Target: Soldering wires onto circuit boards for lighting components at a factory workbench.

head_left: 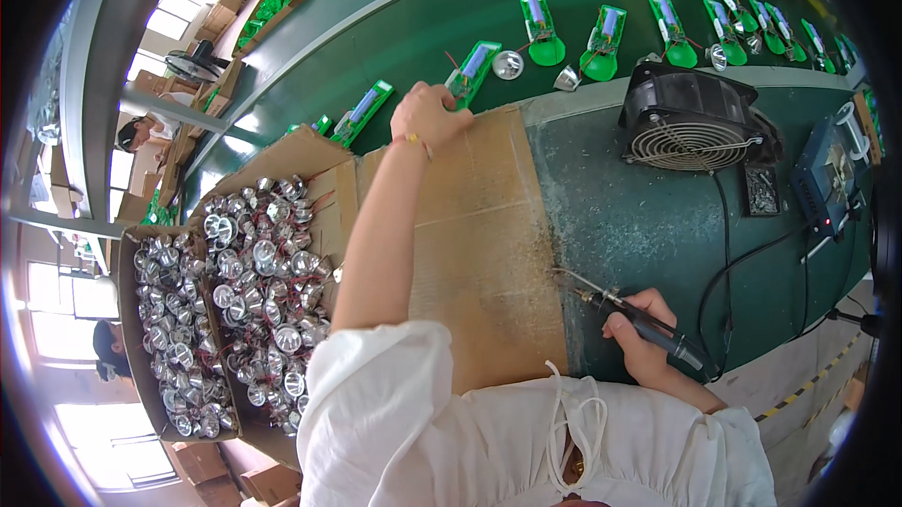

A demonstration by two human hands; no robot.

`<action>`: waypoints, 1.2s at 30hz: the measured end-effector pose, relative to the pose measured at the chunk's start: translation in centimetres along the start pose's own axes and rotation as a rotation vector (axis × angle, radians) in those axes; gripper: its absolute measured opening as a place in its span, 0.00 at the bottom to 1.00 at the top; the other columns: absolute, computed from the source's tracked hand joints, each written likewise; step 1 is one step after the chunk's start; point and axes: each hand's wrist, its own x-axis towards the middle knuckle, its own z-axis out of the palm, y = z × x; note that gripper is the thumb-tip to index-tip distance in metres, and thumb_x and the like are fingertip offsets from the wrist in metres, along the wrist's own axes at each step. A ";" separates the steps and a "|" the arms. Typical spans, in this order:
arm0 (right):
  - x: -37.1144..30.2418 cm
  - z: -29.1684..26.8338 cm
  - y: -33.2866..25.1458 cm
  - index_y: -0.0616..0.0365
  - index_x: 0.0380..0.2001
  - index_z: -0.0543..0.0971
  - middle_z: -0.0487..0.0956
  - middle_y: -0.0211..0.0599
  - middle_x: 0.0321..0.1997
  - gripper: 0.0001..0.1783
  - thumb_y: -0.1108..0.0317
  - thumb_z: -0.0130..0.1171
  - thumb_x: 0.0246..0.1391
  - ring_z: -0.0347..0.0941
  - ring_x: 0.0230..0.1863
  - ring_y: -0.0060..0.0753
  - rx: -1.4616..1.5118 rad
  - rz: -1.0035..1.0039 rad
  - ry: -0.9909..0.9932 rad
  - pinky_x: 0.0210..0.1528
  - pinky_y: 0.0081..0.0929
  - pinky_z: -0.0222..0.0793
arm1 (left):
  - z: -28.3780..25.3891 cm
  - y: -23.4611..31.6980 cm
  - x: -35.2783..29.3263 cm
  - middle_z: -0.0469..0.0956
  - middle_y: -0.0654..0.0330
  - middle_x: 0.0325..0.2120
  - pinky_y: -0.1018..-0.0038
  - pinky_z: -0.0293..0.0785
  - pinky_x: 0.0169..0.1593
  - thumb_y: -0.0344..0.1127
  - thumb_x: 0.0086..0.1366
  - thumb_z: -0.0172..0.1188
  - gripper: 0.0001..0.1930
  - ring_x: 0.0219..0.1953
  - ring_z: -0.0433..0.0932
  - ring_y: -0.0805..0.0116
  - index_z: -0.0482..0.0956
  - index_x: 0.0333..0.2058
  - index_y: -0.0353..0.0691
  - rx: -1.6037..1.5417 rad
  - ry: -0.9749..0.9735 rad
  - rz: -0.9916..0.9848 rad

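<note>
My left hand (427, 117) is stretched out over the far edge of the work surface, fingers closed on the near end of a green flashlight housing (477, 63). A pale blue cylindrical cell lies inside that housing. Just right of it sits a silver reflector cup (508, 64). My right hand (641, 333) grips a soldering iron (662, 336) by its dark handle. Its thin metal tip points left above the cardboard sheet (479, 253), which lies in front of me.
Cardboard boxes (235, 413) full of reflector cups (265, 258) stand at left. Several green housings (601, 42) line the green belt (395, 23) at the back. At right are a black fan (691, 117), a blue soldering station (827, 178) and a cable (723, 253).
</note>
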 end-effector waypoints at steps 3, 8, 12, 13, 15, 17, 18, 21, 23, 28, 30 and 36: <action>0.5 0.0 0.4 0.63 0.29 0.67 0.73 0.36 0.23 0.08 0.76 0.56 0.46 0.71 0.23 0.20 -0.009 -0.016 0.049 0.27 0.18 0.68 | 0.4 1.4 -8.7 0.72 0.55 0.32 0.65 0.71 0.38 0.46 0.42 0.59 0.16 0.34 0.75 0.57 0.77 0.27 0.42 -0.036 0.120 0.064; 0.4 0.3 0.2 0.64 0.28 0.67 0.72 0.36 0.18 0.07 0.73 0.52 0.48 0.68 0.20 0.22 -0.089 -0.139 0.085 0.26 0.19 0.66 | 1.4 3.9 -23.4 0.71 0.56 0.29 0.65 0.71 0.29 0.52 0.43 0.63 0.24 0.28 0.74 0.56 0.69 0.33 0.41 -0.197 0.129 -0.072; 0.4 0.6 0.6 0.64 0.28 0.67 0.71 0.35 0.18 0.06 0.73 0.52 0.49 0.67 0.19 0.22 -0.086 -0.155 0.053 0.26 0.17 0.64 | 0.4 1.7 -30.3 0.73 0.57 0.28 0.68 0.71 0.26 0.53 0.44 0.64 0.25 0.26 0.75 0.58 0.69 0.35 0.42 -0.171 0.260 -0.199; 0.3 0.4 0.8 0.64 0.28 0.67 0.71 0.34 0.18 0.06 0.74 0.52 0.49 0.67 0.19 0.22 -0.093 -0.178 0.055 0.26 0.17 0.64 | 0.5 0.1 -31.0 0.74 0.58 0.26 0.68 0.71 0.25 0.51 0.46 0.63 0.22 0.25 0.75 0.58 0.71 0.33 0.41 -0.050 0.327 -0.245; 0.3 0.2 1.0 0.63 0.28 0.67 0.70 0.34 0.18 0.06 0.73 0.52 0.49 0.67 0.19 0.22 -0.075 -0.200 0.060 0.25 0.17 0.64 | -0.6 -2.8 -31.5 0.74 0.57 0.25 0.68 0.70 0.24 0.49 0.48 0.61 0.17 0.24 0.75 0.59 0.74 0.26 0.40 0.107 0.511 -0.363; 0.1 0.6 1.0 0.63 0.28 0.67 0.70 0.34 0.18 0.06 0.73 0.53 0.49 0.67 0.19 0.22 -0.062 -0.193 0.068 0.25 0.17 0.64 | -1.8 -4.3 -31.1 0.75 0.57 0.25 0.67 0.70 0.24 0.48 0.50 0.60 0.15 0.25 0.75 0.59 0.75 0.21 0.40 0.259 0.351 -0.595; -0.2 0.8 0.9 0.63 0.27 0.68 0.70 0.33 0.18 0.06 0.73 0.53 0.49 0.67 0.19 0.21 -0.046 -0.182 0.077 0.25 0.17 0.64 | -1.8 -4.7 -29.9 0.75 0.57 0.25 0.67 0.70 0.24 0.48 0.50 0.60 0.15 0.25 0.75 0.59 0.75 0.21 0.40 0.255 0.355 -0.593; -0.8 1.1 0.7 0.63 0.27 0.68 0.70 0.34 0.18 0.07 0.72 0.54 0.49 0.67 0.19 0.21 -0.070 -0.183 0.044 0.25 0.16 0.64 | -1.2 -5.2 -27.5 0.75 0.58 0.25 0.67 0.70 0.29 0.45 0.52 0.57 0.14 0.27 0.75 0.61 0.76 0.18 0.40 0.270 -0.004 -0.867; -1.5 1.1 0.2 0.62 0.27 0.67 0.71 0.34 0.18 0.07 0.72 0.54 0.49 0.68 0.20 0.20 -0.088 -0.172 0.033 0.25 0.16 0.64 | 0.4 -5.4 -27.3 0.75 0.60 0.23 0.67 0.68 0.33 0.41 0.54 0.54 0.12 0.29 0.74 0.62 0.76 0.19 0.41 0.401 0.316 -0.259; -2.6 1.4 0.0 0.63 0.28 0.67 0.69 0.35 0.19 0.05 0.75 0.51 0.48 0.66 0.19 0.23 -0.120 -0.173 0.032 0.25 0.18 0.64 | 3.6 -3.0 -29.0 0.75 0.59 0.25 0.71 0.68 0.35 0.30 0.53 0.57 0.03 0.29 0.74 0.65 0.75 0.27 0.40 -0.106 0.341 -0.118; -2.9 1.7 -0.3 0.63 0.27 0.67 0.70 0.36 0.18 0.06 0.74 0.52 0.48 0.67 0.19 0.22 -0.126 -0.158 0.011 0.25 0.18 0.64 | 2.1 -1.6 -29.5 0.76 0.58 0.26 0.73 0.69 0.34 0.29 0.54 0.56 0.03 0.29 0.76 0.66 0.75 0.29 0.39 -0.400 0.296 -0.198; -3.0 3.5 -0.7 0.63 0.28 0.67 0.74 0.39 0.22 0.08 0.74 0.56 0.46 0.72 0.24 0.22 -0.128 -0.149 -0.158 0.29 0.19 0.69 | 0.8 0.2 -29.7 0.78 0.56 0.26 0.79 0.70 0.29 0.26 0.56 0.55 0.06 0.25 0.76 0.70 0.75 0.33 0.33 -1.215 0.161 -0.363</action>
